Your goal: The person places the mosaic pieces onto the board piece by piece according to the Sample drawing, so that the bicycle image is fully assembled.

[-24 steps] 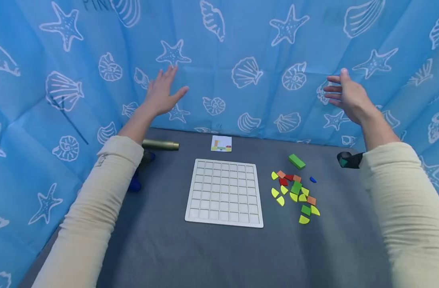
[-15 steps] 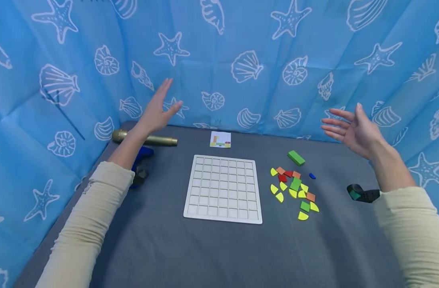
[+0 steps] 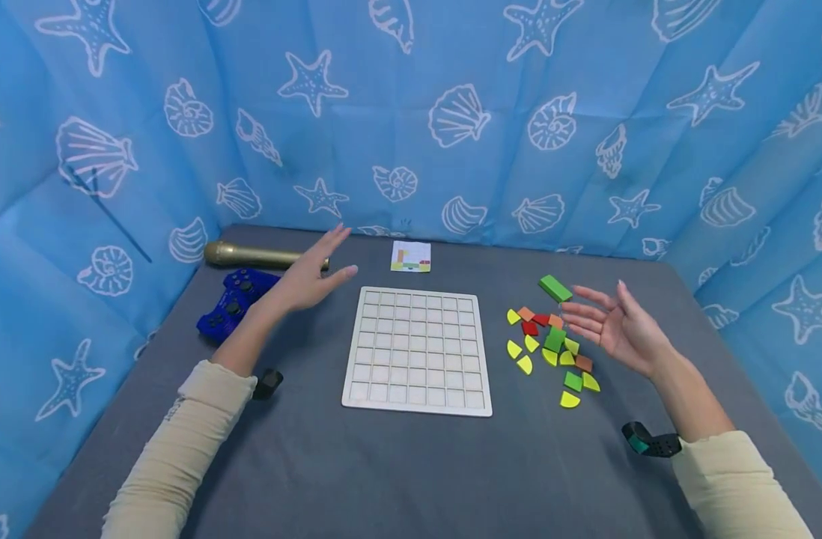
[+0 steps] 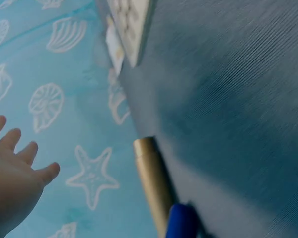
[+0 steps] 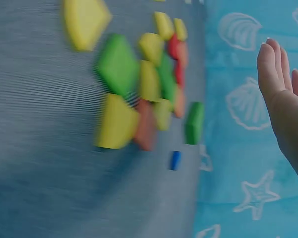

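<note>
Blue shell-print curtain (image 3: 384, 112) fills the upper half of the frame, grey table (image 3: 451, 471) below. White grid board (image 3: 418, 352) mid-frame. Left hand (image 3: 306, 277), left of centre: fingers extended, holds nothing. Right hand (image 3: 616, 327), right of centre: fingers loosely straight, also holds nothing. Gold microphone (image 3: 259, 256) (tip partly behind left hand) and blue controller (image 3: 232, 303), left side. Coloured pieces (image 3: 555, 338) lie right of centre, near right fingertips.
</note>
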